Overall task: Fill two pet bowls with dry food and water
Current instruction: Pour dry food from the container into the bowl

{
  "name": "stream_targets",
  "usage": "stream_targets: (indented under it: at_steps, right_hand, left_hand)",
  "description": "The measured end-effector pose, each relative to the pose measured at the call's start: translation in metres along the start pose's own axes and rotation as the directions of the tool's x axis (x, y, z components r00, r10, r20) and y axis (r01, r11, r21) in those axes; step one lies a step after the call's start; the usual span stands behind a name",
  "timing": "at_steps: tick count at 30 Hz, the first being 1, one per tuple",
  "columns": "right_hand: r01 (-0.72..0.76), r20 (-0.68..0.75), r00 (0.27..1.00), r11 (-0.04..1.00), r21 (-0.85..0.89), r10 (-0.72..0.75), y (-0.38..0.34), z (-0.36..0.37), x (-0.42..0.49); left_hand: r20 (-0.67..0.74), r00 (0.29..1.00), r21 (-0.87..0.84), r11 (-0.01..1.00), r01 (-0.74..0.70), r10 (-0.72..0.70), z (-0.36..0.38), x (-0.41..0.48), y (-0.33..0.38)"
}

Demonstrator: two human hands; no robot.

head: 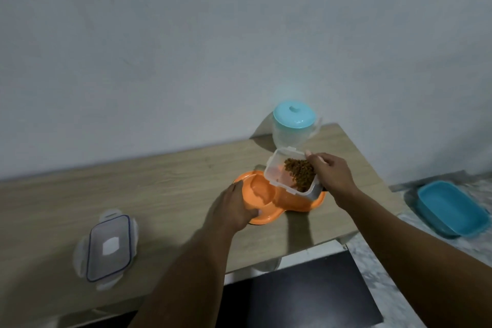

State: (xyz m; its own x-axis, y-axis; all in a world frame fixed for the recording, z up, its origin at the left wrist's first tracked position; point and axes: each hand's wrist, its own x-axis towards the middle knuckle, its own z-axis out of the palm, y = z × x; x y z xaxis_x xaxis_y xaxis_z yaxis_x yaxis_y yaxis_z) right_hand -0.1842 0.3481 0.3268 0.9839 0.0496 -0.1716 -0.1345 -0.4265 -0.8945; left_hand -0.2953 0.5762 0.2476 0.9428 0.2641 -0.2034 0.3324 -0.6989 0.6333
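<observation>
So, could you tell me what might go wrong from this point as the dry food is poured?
1. The right hand tilts the open clear container over the orange double bowl; the kibble is bunched at one side and could drop out all at once, scattering onto the wooden table.
2. The container hangs over the right well, near the bowl's edge, so pieces may fall outside.
3. The lidded water jug stands just behind; a quick lift could knock it.

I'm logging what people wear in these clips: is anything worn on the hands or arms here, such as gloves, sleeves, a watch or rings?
Nothing shows. The left hand and the right hand are bare, with no gloves. Both forearms are uncovered up to the picture's lower edge, so no sleeve is in view. No watch, bracelet or ring can be made out on wrists or fingers.
</observation>
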Motion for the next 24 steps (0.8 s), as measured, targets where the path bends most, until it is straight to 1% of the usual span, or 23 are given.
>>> stream_targets:
  at_steps: [2,4,6,11,16,24]
  right_hand:
    - [0.073,0.007,0.997,0.993,-0.09,-0.072,-0.002,0.003,0.005]
    - [0.125,0.022,0.992,0.982,-0.142,-0.124,-0.006,0.006,0.008]
    - [0.168,0.043,0.986,0.97,-0.175,-0.163,-0.008,0.009,0.012]
    - [0.248,0.094,0.968,0.934,-0.257,-0.231,-0.016,0.016,0.018]
    - [0.343,0.133,0.939,0.876,-0.34,-0.317,-0.027,0.02,0.018]
    - [0.449,0.18,0.893,0.791,-0.415,-0.412,-0.037,0.032,0.02]
  left_hand:
    - [-0.011,1.0,0.006,1.0,0.024,-0.024,0.001,-0.001,0.005]
    - [-0.019,0.999,0.012,0.999,0.051,-0.051,0.001,-0.004,0.01]
    - [-0.04,0.998,0.011,0.998,0.055,-0.055,0.0,-0.006,0.013]
    - [-0.04,0.996,0.019,0.996,0.082,-0.081,0.001,-0.009,0.014]
    - [-0.042,0.993,0.025,0.993,0.115,-0.114,0.003,-0.007,0.013]
    - [-0.054,0.992,0.002,0.994,0.11,-0.11,0.004,-0.005,0.011]
